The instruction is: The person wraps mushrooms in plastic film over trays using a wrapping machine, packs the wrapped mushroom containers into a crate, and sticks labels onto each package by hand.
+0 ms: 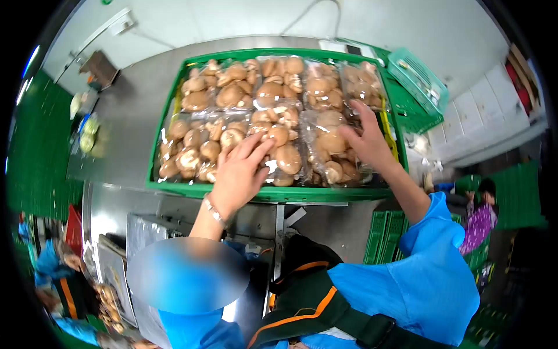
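A green crate [268, 194] in front of me holds two rows of clear-wrapped packs of brown mushrooms. My left hand [239, 168] rests with spread fingers over a front-row mushroom pack [285, 152], fingertips touching its film. Farther right, my right hand [369, 139] reaches over the crate's right side, fingers apart, beside another front-row mushroom pack [332, 142]. Its fingertips are close to the back-right mushroom pack [361, 81]; whether they touch it I cannot tell. Neither hand grips anything.
A teal basket [419, 81] stands at the right on green crates. Stacked green crates [383, 237] are below right. Bagged greens [88, 136] lie on the metal table [131, 110] at left. Co-workers appear at lower left [64, 273] and far right [478, 218].
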